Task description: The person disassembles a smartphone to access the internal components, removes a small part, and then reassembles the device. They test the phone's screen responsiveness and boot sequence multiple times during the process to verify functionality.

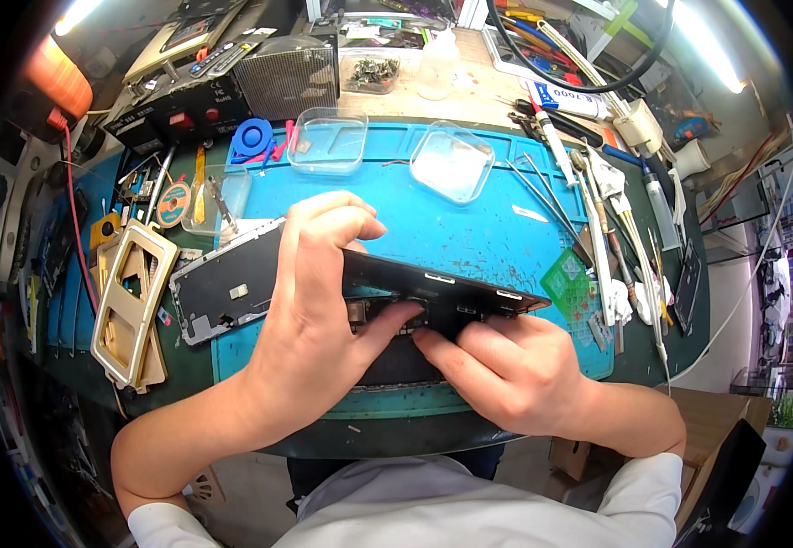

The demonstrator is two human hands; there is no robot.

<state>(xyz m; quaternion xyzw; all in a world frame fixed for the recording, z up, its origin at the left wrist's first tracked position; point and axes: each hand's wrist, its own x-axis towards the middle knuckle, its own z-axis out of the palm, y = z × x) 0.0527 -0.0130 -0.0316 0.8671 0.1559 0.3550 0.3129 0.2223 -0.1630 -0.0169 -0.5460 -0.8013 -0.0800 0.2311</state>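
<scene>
Mat (456, 228) lies open beyond the tilted panel (387, 273).

Our count
We see two hands (309, 306), one opened device (396, 278), one blue spool (253, 141), at least three clear tubs (451, 164).

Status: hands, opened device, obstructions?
Left hand at tilted black panel, thumb inside opened device. Right hand: fingers beside that thumb. Panel overhangs, hiding part of interior.
</scene>
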